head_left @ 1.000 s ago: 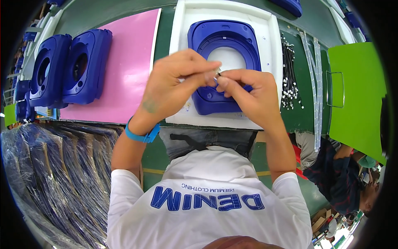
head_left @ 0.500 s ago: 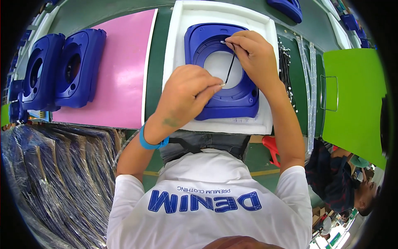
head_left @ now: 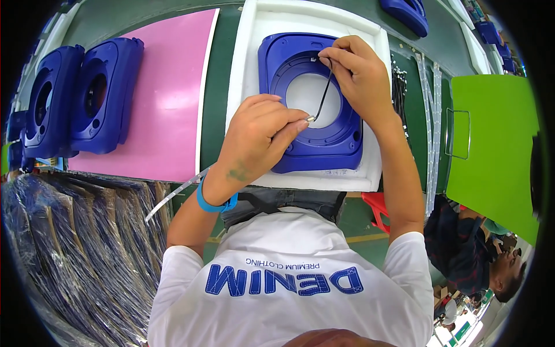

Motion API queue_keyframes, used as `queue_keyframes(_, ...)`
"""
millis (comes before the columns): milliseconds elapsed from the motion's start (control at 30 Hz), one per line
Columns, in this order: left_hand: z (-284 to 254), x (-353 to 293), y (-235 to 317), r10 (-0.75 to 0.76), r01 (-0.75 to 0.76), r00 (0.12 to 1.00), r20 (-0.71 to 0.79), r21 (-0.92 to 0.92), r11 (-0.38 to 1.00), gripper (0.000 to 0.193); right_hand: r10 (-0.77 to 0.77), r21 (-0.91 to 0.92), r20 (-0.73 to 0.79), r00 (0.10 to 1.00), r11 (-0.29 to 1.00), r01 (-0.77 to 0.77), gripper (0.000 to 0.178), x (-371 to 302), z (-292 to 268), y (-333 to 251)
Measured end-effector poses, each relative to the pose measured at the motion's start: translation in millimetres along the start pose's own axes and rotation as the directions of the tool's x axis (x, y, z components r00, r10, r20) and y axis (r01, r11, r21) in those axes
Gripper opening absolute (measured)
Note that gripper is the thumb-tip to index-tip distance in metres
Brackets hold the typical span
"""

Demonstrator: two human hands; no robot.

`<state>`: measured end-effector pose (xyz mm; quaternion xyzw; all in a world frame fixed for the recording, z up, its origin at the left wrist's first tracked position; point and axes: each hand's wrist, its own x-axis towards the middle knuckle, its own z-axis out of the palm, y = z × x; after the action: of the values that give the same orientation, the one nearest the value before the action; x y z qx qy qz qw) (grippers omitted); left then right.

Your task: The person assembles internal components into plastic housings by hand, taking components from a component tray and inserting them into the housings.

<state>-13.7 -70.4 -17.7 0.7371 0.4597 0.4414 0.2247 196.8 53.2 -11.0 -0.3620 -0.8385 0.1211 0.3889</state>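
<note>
Wristband (head_left: 230,203), blue, on L wrist. Strip tail (head_left: 180,193), pale, sticks out past that wrist; its run under my palm is hidden. L hand (head_left: 254,133): thumb + index pinching pale connector (head_left: 311,119) at lower end of black cable (head_left: 325,92). Cable spans up to R hand (head_left: 361,75), thumb + index pinching it nr upper end, just beside white piece (head_left: 314,59) at top of ring. All this over blue housing (head_left: 318,162), lying in white foam tray (head_left: 245,34) on green surface (head_left: 217,87). Cable bundle (head_left: 399,95) + flat strips (head_left: 429,115) off to R.

Status (my est.): lower end looks joined to strip in L fingers, unconfirmed; upper end plugged in or not, can't tell. Outstanding: strip outside ring, cable not let go.

Vs. 1 s ago: hands were together over housing; now apart, cable stretched betw. Vs. 0.5 s: R fingertips slightly right of white piece, strip tail plainer.
</note>
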Motion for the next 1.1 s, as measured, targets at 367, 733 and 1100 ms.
queue_keyframes(367,-7,-3,4,-0.060,0.059,0.994,-0.090,-0.015,0.998,0.009,-0.208,-0.253,0.167,0.964,0.936,0.246,0.023,10,-8,-8)
queue_keyframes(733,-9,34,-7,0.135,-0.087,0.989,-0.064,0.485,0.870,0.012,0.345,-0.162,0.710,0.614,0.929,-0.334,0.097,100,23,16)
queue_keyframes(1100,-7,50,-13,0.263,-0.267,0.961,0.082,0.520,0.812,0.027,0.343,0.435,-0.053,0.938,0.853,-0.287,0.042,58,37,57)
